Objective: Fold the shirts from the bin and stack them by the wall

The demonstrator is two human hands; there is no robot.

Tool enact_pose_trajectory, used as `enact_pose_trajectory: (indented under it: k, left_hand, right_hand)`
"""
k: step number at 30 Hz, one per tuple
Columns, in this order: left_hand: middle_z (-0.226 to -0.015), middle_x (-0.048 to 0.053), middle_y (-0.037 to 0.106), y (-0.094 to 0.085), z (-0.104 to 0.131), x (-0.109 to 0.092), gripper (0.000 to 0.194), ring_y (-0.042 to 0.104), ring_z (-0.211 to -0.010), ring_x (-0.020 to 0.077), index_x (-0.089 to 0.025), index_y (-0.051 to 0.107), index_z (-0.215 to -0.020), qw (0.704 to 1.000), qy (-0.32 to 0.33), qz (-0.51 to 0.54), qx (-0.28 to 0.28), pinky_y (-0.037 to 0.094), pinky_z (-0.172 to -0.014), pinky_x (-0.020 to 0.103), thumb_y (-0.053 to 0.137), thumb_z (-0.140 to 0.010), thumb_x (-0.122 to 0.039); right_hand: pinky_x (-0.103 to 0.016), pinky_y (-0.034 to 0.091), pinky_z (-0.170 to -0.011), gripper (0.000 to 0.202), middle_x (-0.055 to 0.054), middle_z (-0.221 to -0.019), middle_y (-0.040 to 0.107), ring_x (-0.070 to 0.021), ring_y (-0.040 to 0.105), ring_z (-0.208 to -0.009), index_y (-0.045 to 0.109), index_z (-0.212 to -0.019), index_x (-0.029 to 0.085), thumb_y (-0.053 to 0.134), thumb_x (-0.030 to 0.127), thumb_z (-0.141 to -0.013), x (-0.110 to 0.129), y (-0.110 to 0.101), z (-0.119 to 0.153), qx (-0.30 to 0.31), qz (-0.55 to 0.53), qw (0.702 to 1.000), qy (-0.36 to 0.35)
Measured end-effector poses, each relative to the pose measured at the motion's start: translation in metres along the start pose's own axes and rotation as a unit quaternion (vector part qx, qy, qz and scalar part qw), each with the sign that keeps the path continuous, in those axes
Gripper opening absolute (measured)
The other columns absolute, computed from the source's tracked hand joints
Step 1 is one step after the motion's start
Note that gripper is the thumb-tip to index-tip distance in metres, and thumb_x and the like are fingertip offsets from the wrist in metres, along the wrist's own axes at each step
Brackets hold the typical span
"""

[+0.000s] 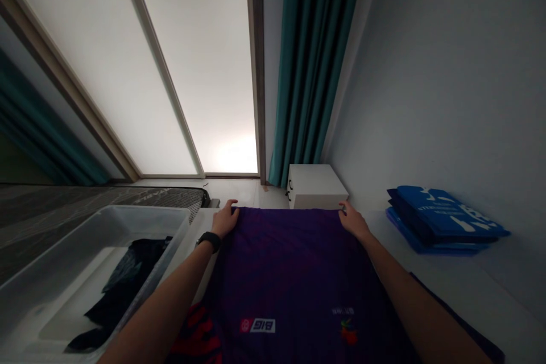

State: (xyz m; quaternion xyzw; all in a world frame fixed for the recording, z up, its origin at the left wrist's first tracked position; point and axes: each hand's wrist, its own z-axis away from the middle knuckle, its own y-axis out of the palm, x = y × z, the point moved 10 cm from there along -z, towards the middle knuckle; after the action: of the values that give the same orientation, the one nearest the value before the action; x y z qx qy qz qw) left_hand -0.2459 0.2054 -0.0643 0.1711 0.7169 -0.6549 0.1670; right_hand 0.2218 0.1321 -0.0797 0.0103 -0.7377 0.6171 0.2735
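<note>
Fingers of the left hand and right hand pinch the far corners of a dark purple sports jersey spread flat on the white table; left of the jersey sits a clear plastic bin, right a folded blue stack.

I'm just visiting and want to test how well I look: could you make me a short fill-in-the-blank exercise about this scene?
1. Both hands, the left hand and the right hand, rest on the far edge of a ____ shirt.
2. The watch sits on the ____ wrist.
3. The folded blue clothes lie to the person's ____.
4. Dark clothes lie inside the clear ____.

Missing words: purple; left; right; bin
</note>
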Motion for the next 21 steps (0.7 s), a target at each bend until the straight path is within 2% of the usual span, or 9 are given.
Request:
enact_pose_trajectory:
  k: [3, 7, 10, 12, 17, 21]
  left_hand:
    - [-0.099, 0.01, 0.072, 0.001, 0.006, 0.003, 0.029, 0.067, -0.097, 0.0287, -0.022, 0.058, -0.115, 1.0, -0.001, -0.017, 0.009, 0.044, -0.086, 0.039, 0.043, -0.091, -0.027]
    - [-0.095, 0.008, 0.073, -0.009, 0.004, 0.008, 0.023, 0.068, -0.091, 0.0258, -0.022, 0.064, -0.102, 1.0, 0.01, -0.018, 0.022, 0.046, -0.08, 0.033, 0.046, -0.088, -0.024]
    - [-0.101, 0.007, 0.071, -0.024, 0.001, 0.006, 0.031, 0.067, -0.095, 0.0207, -0.022, 0.061, -0.109, 1.0, 0.029, -0.01, 0.004, 0.045, -0.081, 0.029, 0.033, -0.096, -0.026]
    - [-0.103, 0.007, 0.071, -0.028, 0.002, 0.006, 0.035, 0.066, -0.096, 0.0204, -0.023, 0.058, -0.115, 0.999, 0.029, -0.015, -0.004, 0.045, -0.081, 0.029, 0.028, -0.098, -0.027]
    - [-0.087, 0.008, 0.072, -0.012, 0.015, 0.007, 0.034, 0.067, -0.087, 0.0267, -0.018, 0.053, -0.124, 0.998, 0.008, -0.063, 0.017, 0.044, -0.077, 0.035, 0.039, -0.093, -0.026]
    - [-0.094, 0.011, 0.072, -0.005, 0.03, 0.0, 0.031, 0.063, -0.102, 0.0296, -0.021, 0.058, -0.116, 0.994, 0.026, -0.101, 0.007, 0.037, -0.089, 0.042, 0.037, -0.093, -0.024]
  right_hand:
    - [-0.035, 0.046, -0.077, 0.035, -0.011, -0.097, 0.071, -0.0257, 0.066, -0.087, 0.063, -0.116, 0.023, 0.045, 0.022, -0.086, -0.011, 0.005, 0.006, 0.021, 0.022, 0.999, 0.01]
    - [-0.035, 0.046, -0.083, 0.038, -0.011, -0.107, 0.07, -0.0253, 0.066, -0.094, 0.064, -0.116, 0.023, 0.038, 0.02, -0.089, -0.018, -0.005, 0.013, 0.02, 0.026, 0.999, 0.008]
    - [-0.03, 0.043, -0.092, 0.042, -0.007, -0.119, 0.067, -0.021, 0.062, -0.107, 0.061, -0.122, 0.022, 0.029, 0.021, -0.094, -0.003, -0.026, 0.016, -0.042, -0.012, 0.998, -0.051]
    - [-0.03, 0.043, -0.092, 0.044, -0.008, -0.119, 0.067, -0.0212, 0.062, -0.107, 0.06, -0.124, 0.021, 0.027, 0.023, -0.095, 0.003, -0.032, 0.018, -0.067, -0.016, 0.995, -0.067]
    - [-0.036, 0.047, -0.082, 0.04, -0.009, -0.113, 0.069, -0.0251, 0.066, -0.096, 0.062, -0.123, 0.026, 0.038, 0.027, -0.092, -0.003, -0.004, 0.024, 0.044, 0.065, 0.997, -0.011]
    - [-0.037, 0.047, -0.079, 0.041, -0.01, -0.111, 0.07, -0.0262, 0.067, -0.094, 0.059, -0.127, 0.028, 0.038, 0.029, -0.092, -0.006, -0.002, 0.034, 0.053, 0.093, 0.994, 0.008]
